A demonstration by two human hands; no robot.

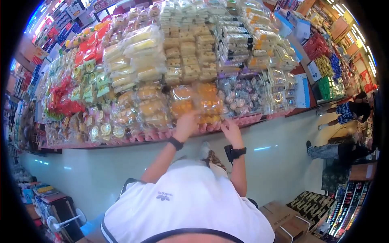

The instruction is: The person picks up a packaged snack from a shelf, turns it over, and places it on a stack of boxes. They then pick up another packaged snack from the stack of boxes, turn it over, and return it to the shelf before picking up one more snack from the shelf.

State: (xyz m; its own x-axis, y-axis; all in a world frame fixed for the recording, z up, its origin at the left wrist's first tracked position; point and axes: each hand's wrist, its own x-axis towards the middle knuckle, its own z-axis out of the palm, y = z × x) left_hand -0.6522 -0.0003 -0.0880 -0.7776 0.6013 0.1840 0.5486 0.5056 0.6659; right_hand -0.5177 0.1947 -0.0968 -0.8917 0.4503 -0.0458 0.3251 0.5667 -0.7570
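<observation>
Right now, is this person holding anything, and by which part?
The left hand touches the lower edge of a clear bag of orange snacks; a grip cannot be told. The right hand holds nothing.

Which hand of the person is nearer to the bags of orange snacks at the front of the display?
The left hand. It is touching the orange snack bags from below. The right hand is lower and to the right, at the pink front edge of the display, apart from these bags.
</observation>
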